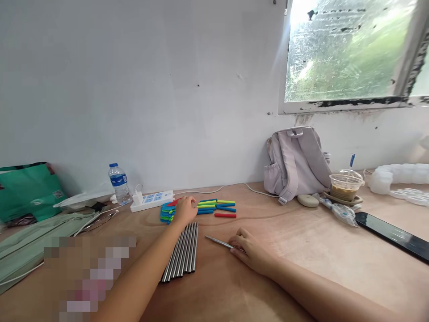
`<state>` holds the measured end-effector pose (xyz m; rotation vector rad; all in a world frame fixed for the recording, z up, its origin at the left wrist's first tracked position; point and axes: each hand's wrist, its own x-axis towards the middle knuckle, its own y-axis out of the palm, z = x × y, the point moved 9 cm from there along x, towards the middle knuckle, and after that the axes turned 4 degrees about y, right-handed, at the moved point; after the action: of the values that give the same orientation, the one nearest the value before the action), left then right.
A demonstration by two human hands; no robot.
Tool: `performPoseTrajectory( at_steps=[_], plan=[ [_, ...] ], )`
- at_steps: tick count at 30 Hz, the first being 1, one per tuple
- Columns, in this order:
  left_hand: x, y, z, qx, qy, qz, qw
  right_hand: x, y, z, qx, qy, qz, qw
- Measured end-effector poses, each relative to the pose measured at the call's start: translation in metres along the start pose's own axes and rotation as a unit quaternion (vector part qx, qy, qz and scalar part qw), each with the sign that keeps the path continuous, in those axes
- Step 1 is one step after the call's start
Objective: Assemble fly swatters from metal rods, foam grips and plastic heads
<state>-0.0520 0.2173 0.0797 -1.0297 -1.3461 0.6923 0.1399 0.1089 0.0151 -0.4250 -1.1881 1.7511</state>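
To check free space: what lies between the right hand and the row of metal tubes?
In the head view: a pointed metal rod jutting from the right hand, then bare tabletop.

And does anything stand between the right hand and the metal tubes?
Only the thin metal rod in the right hand points into that gap. The left forearm partly covers the metal tubes' left edge.

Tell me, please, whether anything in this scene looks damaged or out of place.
The window frame looks damaged or dirty: its lower edge is patchy with black, and brownish stains mark the wall beneath. No spill shows on the table.
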Motion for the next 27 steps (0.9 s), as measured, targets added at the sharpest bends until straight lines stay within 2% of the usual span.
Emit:
performPoseTrajectory(
  at_steps=[4, 13, 18, 21, 24, 25, 27],
  plan=[
    [0.019, 0.012, 0.007, 0.044, 0.008, 0.008, 0.999, 0.001, 0.001, -0.001, -0.002, 0.009, 0.01, 1.0],
    [0.029, 0.032, 0.019, 0.094, 0.05, 0.072, 0.992, 0.001, -0.003, 0.007, -0.049, -0.005, -0.003, 0.999],
    [0.027, 0.03, 0.013, 0.102, 0.076, 0.061, 0.99, 0.004, -0.004, 0.005, -0.134, 0.047, -0.013, 0.99],
    [0.029, 0.015, 0.008, 0.103, 0.094, 0.022, 0.99, 0.005, -0.005, 0.006, -0.167, 0.056, -0.01, 0.984],
    [0.029, -0.012, -0.001, 0.105, 0.108, -0.033, 0.988, 0.004, -0.008, 0.008, -0.175, 0.058, -0.018, 0.983],
    [0.026, -0.025, -0.005, 0.097, 0.111, -0.068, 0.987, 0.003, -0.009, 0.009, -0.174, 0.056, -0.022, 0.983],
    [0.01, -0.062, -0.018, 0.05, 0.123, -0.183, 0.974, 0.003, -0.011, 0.013, -0.173, 0.044, -0.025, 0.984]
  ],
)
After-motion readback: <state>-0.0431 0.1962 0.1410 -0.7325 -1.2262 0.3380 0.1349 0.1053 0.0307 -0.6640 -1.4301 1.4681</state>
